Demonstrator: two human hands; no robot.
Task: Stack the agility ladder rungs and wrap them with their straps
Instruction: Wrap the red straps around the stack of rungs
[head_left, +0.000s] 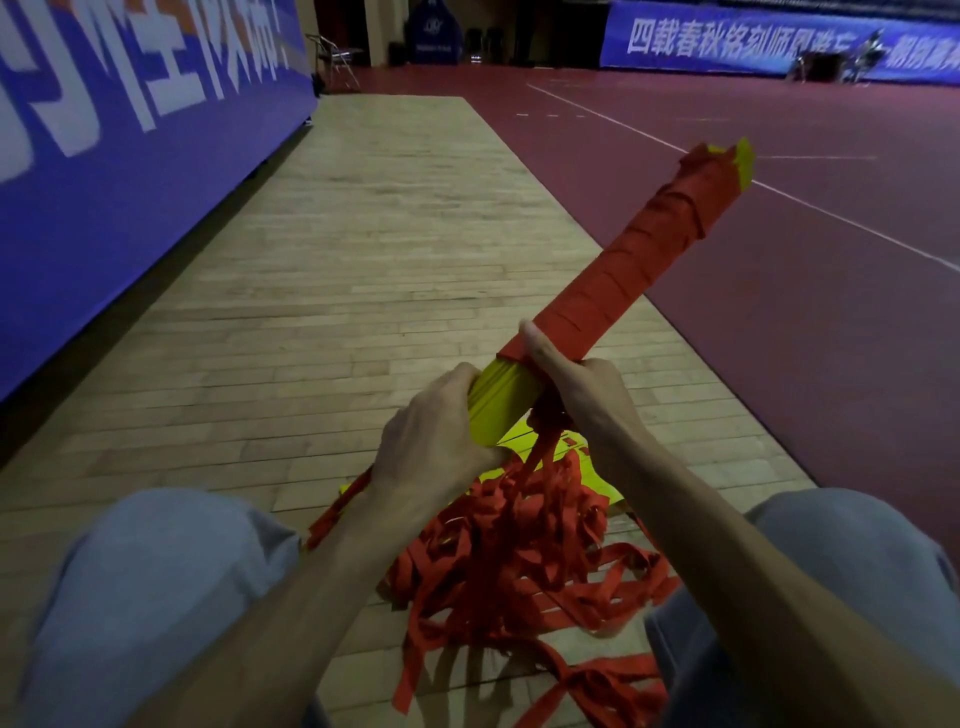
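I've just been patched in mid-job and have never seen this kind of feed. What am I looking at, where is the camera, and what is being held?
There is no machine here: a person is working with two bare hands. The single picture comes from a camera worn on the person's head, looking forward and down, so the arms reach in from the bottom and the knees show at the sides.

The left hand grips the bare yellow end of a stack of rungs. The right hand grips the same stack just beyond it, with the thumb on the edge of the red strap wound along most of the stack's length.

A strand runs down from there to a loose heap of the same strap on the wooden floor. A blue banner stands on the left.
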